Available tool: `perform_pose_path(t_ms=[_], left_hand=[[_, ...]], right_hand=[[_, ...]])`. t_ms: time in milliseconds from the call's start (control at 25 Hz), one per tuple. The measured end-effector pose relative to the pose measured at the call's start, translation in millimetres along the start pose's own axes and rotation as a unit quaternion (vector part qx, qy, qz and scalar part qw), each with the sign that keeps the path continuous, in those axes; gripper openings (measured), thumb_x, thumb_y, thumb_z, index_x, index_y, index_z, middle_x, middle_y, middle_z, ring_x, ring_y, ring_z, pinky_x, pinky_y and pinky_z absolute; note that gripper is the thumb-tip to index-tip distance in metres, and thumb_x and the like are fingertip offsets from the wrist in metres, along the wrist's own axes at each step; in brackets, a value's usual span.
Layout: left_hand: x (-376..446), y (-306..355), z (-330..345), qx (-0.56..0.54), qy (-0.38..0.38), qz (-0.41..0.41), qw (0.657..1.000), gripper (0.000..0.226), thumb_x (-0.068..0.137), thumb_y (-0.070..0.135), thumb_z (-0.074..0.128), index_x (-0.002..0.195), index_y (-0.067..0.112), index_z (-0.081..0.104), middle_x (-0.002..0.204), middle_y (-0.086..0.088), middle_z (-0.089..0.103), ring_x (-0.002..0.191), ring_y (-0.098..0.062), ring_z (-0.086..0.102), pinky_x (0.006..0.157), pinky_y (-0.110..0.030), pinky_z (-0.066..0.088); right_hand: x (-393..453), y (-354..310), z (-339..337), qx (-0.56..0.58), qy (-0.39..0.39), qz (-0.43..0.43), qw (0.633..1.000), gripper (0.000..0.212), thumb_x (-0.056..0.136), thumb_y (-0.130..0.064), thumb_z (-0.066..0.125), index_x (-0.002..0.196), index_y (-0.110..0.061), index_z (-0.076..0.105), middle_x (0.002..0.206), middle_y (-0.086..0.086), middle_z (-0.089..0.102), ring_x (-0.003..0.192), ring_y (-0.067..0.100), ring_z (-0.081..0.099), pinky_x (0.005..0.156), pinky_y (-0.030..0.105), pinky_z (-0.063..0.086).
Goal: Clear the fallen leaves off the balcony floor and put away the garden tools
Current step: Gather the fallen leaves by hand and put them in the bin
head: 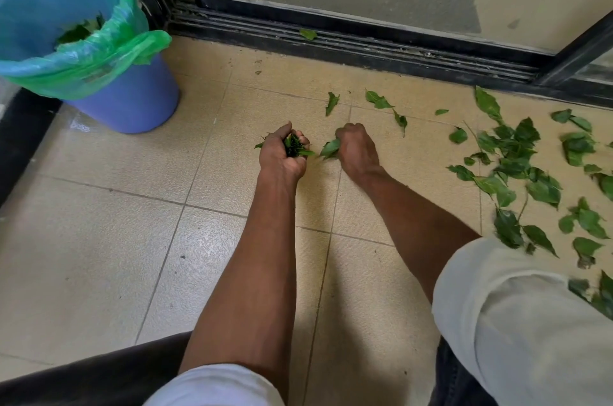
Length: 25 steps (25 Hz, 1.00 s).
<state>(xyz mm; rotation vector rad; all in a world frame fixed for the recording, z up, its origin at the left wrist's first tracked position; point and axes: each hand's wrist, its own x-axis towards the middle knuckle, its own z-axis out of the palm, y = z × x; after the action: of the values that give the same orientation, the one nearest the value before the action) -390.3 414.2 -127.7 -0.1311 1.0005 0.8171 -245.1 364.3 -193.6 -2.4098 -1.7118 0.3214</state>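
My left hand [282, 153] grips a bunch of green leaves [295, 147] just above the beige tiled floor [132, 239]. Right beside it, my right hand [358, 148] is curled round a single green leaf [330, 148] that sticks out toward the left hand. Several loose leaves [517, 153] lie scattered over the tiles to the right, and a few more [378, 99] lie just beyond my hands. One leaf [308, 34] sits in the door track. No garden tools are in view.
A purple bin [132, 100] lined with a green bag [93, 50], leaves inside, stands at the far left. A black sliding-door frame and track [365, 44] run along the far edge. My knee in light trousers [517, 322] is at the lower right.
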Motion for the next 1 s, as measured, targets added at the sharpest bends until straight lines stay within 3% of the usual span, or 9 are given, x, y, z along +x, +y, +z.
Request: perform_pose_path(t_ms=[120, 200, 280, 400, 600, 680, 840, 920, 1000], left_hand=[[0, 3, 4, 0.001, -0.012, -0.003, 1.000, 0.015, 0.094, 0.004, 0.055, 0.080, 0.006, 0.049, 0.064, -0.008, 0.047, 0.053, -0.015, 0.045, 0.042, -0.020, 0.043], [1, 7, 4, -0.008, -0.010, -0.003, 1.000, 0.015, 0.094, 0.003, 0.055, 0.081, 0.006, 0.050, 0.064, -0.008, 0.048, 0.053, -0.015, 0.046, 0.044, -0.020, 0.043], [2, 10, 1, -0.016, -0.006, -0.001, 1.000, 0.015, 0.094, 0.003, 0.055, 0.080, 0.006, 0.050, 0.064, -0.008, 0.048, 0.053, -0.015, 0.046, 0.045, -0.020, 0.043], [2, 12, -5, -0.022, 0.002, -0.001, 1.000, 0.015, 0.094, 0.002, 0.055, 0.080, 0.005, 0.050, 0.064, -0.008, 0.048, 0.053, -0.015, 0.047, 0.046, -0.020, 0.043], [1, 14, -9, -0.019, 0.006, 0.007, 1.000, 0.013, 0.094, 0.002, 0.055, 0.082, 0.006, 0.050, 0.064, -0.008, 0.048, 0.053, -0.015, 0.046, 0.043, -0.020, 0.043], [-2, 11, -9, -0.019, 0.002, 0.007, 1.000, 0.014, 0.094, 0.002, 0.055, 0.082, 0.006, 0.050, 0.064, -0.008, 0.047, 0.053, -0.015, 0.046, 0.044, -0.020, 0.042], [-9, -2, -9, -0.010, -0.003, 0.005, 1.000, 0.013, 0.094, 0.002, 0.055, 0.082, 0.006, 0.050, 0.063, -0.008, 0.048, 0.052, -0.015, 0.046, 0.046, -0.021, 0.043], [-10, -7, -10, -0.006, 0.001, 0.001, 1.000, 0.012, 0.094, 0.002, 0.055, 0.083, 0.006, 0.050, 0.063, -0.007, 0.048, 0.052, -0.015, 0.047, 0.045, -0.021, 0.043], [-11, -9, -11, -0.004, 0.004, 0.001, 1.000, 0.013, 0.094, 0.003, 0.055, 0.083, 0.006, 0.050, 0.062, -0.007, 0.048, 0.051, -0.015, 0.047, 0.045, -0.021, 0.043]], right_hand=[[16, -9, -11, 0.101, 0.035, 0.040, 0.993, 0.030, 0.089, 0.007, 0.047, 0.110, -0.009, 0.063, 0.088, 0.008, 0.061, 0.078, 0.023, 0.060, 0.060, 0.032, 0.047], [46, -17, -24, 0.161, 0.030, 0.096, 0.982, 0.023, 0.093, -0.001, 0.051, 0.103, -0.015, 0.067, 0.088, 0.002, 0.065, 0.076, 0.017, 0.062, 0.066, 0.034, 0.057], [76, -24, -33, 0.156, 0.013, 0.115, 0.981, 0.015, 0.091, -0.004, 0.059, 0.094, -0.015, 0.070, 0.092, 0.004, 0.067, 0.082, 0.018, 0.064, 0.068, 0.030, 0.054], [88, -27, -28, 0.103, -0.048, 0.089, 0.990, 0.023, 0.086, 0.001, 0.061, 0.108, -0.003, 0.066, 0.114, 0.012, 0.063, 0.103, 0.027, 0.062, 0.077, 0.028, 0.048], [42, -24, -6, 0.047, 0.009, 0.013, 0.999, 0.022, 0.087, 0.006, 0.045, 0.083, -0.009, 0.062, 0.094, 0.017, 0.064, 0.088, 0.029, 0.061, 0.070, 0.032, 0.046], [31, -18, -1, 0.054, 0.012, -0.006, 0.998, 0.023, 0.086, 0.004, 0.044, 0.085, -0.011, 0.062, 0.092, 0.014, 0.060, 0.085, 0.028, 0.058, 0.063, 0.029, 0.039], [28, -4, -24, 0.249, 0.014, 0.129, 0.960, 0.017, 0.089, 0.000, 0.054, 0.092, -0.014, 0.063, 0.085, 0.003, 0.061, 0.078, 0.019, 0.060, 0.057, 0.024, 0.048], [21, -2, -33, 0.327, -0.028, 0.154, 0.932, 0.020, 0.085, 0.003, 0.064, 0.097, -0.013, 0.066, 0.086, 0.001, 0.063, 0.076, 0.014, 0.062, 0.055, 0.015, 0.050], [8, -5, -27, 0.275, -0.110, 0.148, 0.944, 0.015, 0.081, 0.000, 0.071, 0.092, -0.011, 0.071, 0.087, 0.002, 0.068, 0.080, 0.018, 0.067, 0.065, 0.022, 0.056]])
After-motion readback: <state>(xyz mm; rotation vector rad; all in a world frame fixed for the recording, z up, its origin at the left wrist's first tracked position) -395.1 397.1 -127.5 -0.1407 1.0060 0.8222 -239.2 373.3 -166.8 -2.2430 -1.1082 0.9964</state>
